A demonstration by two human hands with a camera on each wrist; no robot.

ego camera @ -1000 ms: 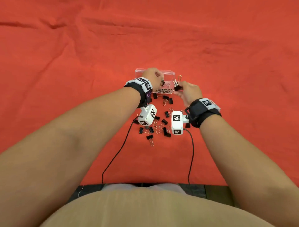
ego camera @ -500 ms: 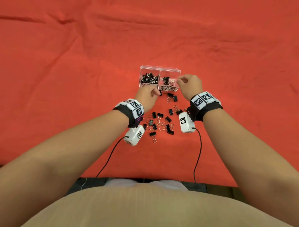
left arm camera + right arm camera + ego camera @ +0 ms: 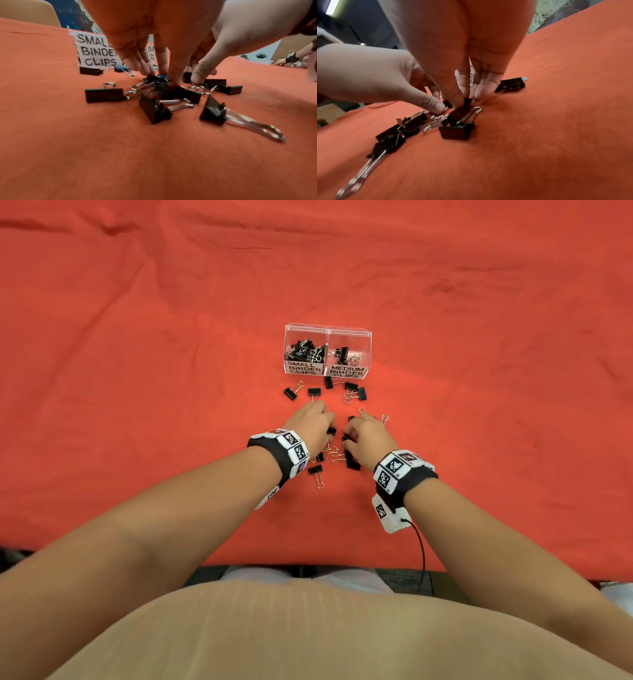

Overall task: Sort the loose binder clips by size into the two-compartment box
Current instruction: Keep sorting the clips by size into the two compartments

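The clear two-compartment box (image 3: pixel 369 337) stands on the red cloth; its left half, labelled SMALL, holds several black clips, and its MEDIUM half holds a few. Loose black binder clips (image 3: pixel 352 464) lie scattered between the box and my hands. My left hand (image 3: pixel 329 428) reaches down into the pile, its thumb and fingers pinching a small clip (image 3: pixel 447 104). My right hand (image 3: pixel 346 436) is close beside it. In the right wrist view my right hand (image 3: pixel 464 97) pinches another small clip (image 3: pixel 467 102) between thumb and forefinger. Both clips are still down at the cloth.
Two clips (image 3: pixel 290 393) lie left of the box front, and several more (image 3: pixel 356 392) lie just before the MEDIUM label. A larger clip (image 3: pixel 315 470) sits by my left wrist. The table's front edge (image 3: pixel 308 568) is near my body. Another person's hand (image 3: pixel 289 59) shows far off.
Both hands have come back from the box to the pile of loose clips. The clip my right hand held over the box is gone from it; both hands now pinch clips on the cloth.
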